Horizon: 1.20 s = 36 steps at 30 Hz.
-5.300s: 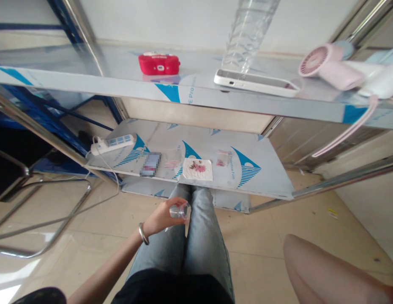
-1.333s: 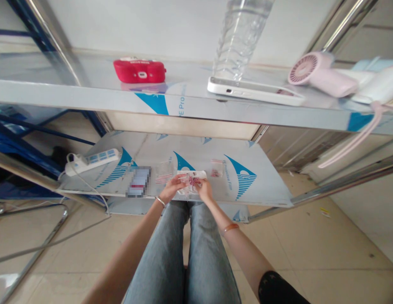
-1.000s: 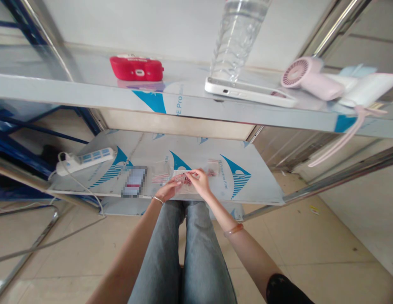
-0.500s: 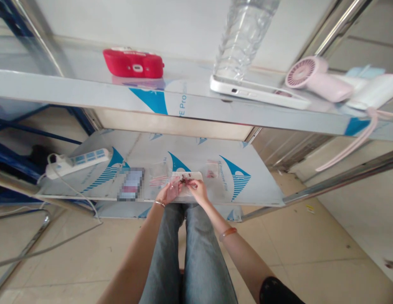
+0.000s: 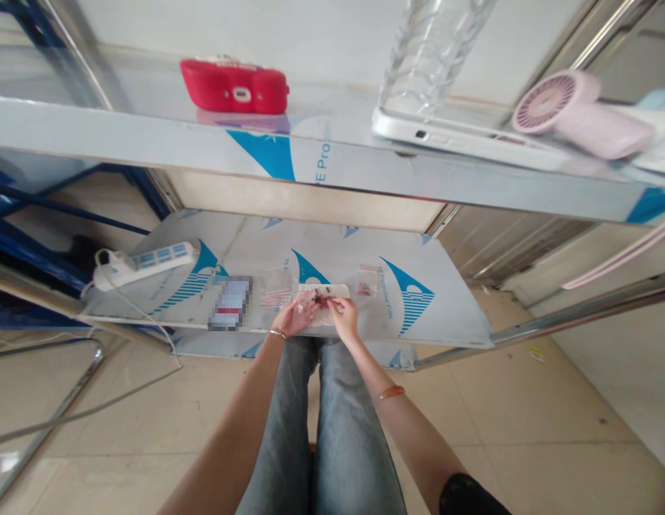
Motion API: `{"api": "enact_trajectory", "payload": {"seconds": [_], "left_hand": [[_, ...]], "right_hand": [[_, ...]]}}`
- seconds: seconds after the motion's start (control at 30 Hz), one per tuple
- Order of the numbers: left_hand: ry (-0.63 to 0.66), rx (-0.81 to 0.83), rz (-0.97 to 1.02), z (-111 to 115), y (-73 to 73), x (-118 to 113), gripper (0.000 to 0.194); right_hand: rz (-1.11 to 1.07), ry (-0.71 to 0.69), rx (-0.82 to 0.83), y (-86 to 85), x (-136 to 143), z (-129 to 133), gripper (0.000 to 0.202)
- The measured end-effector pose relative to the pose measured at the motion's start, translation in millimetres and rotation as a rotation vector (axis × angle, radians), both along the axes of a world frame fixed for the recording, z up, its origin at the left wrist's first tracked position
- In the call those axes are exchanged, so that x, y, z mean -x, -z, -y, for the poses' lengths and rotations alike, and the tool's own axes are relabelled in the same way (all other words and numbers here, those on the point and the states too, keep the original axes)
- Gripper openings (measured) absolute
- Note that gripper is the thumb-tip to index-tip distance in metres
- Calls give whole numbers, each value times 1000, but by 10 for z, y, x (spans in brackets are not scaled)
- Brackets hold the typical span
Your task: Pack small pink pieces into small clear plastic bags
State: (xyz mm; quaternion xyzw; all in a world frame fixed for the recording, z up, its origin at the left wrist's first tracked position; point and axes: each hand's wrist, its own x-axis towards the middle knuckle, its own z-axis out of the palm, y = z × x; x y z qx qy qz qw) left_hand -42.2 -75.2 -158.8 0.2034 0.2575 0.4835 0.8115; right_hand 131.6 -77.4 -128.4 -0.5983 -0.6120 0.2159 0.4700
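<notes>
My left hand, with a bracelet at the wrist, is closed on a clear plastic bag at the shelf's front edge. Beside it my right hand pinches at a cluster of small dark red pieces; what exactly its fingertips hold is too small to make out. The pieces lie over a white tray or pad, partly covered by both hands. Left of the hands is a clear bag with pink strips. On the right lies a small clear bag with dark red bits.
A phone and a white power strip lie to the left on the lower shelf. The upper shelf holds a red case, a clear bottle, a white phone-like item and a pink fan.
The view has shifted, so everything appears slightly displaced, mostly rightward. My hands stay together at the white tray, with the left still on the clear bag and the right still at the dark red pieces.
</notes>
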Motion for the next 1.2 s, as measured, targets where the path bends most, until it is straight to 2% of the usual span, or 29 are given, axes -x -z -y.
{"api": "enact_trajectory", "payload": {"seconds": [0.13, 0.23, 0.3, 0.4, 0.53, 0.63, 0.73, 0.9, 1.03, 1.13, 1.2], "left_hand": [[29, 30, 135, -3, -24, -22, 31], [58, -2, 191, 4, -43, -35, 30], [70, -15, 213, 8, -41, -33, 30], [78, -13, 233, -4, 7, -15, 32], [83, 27, 244, -57, 140, 11, 34], [82, 52, 245, -92, 218, 22, 36], [83, 66, 247, -97, 232, 27, 40], [84, 68, 251, -75, 190, 23, 33], [104, 65, 245, -65, 169, 23, 34], [131, 60, 228, -53, 153, 35, 38], [149, 49, 212, -43, 142, 43, 38]], "right_hand": [[-111, -68, -140, -369, 96, -81, 22], [-20, -151, -187, -596, 186, -108, 18], [83, -219, -176, -659, 220, -108, 16], [194, -230, -150, -584, 207, -97, 13], [234, -122, -47, -263, 117, -63, 9], [317, -123, 25, -27, 61, -22, 5], [401, -100, 44, 104, 48, 9, 8], [467, -50, 45, 168, 77, 7, 14], [426, -61, 43, 194, 73, -17, 14], [301, -41, -21, 133, 58, -41, 12], [183, -42, -91, 13, 62, -59, 13]]}}
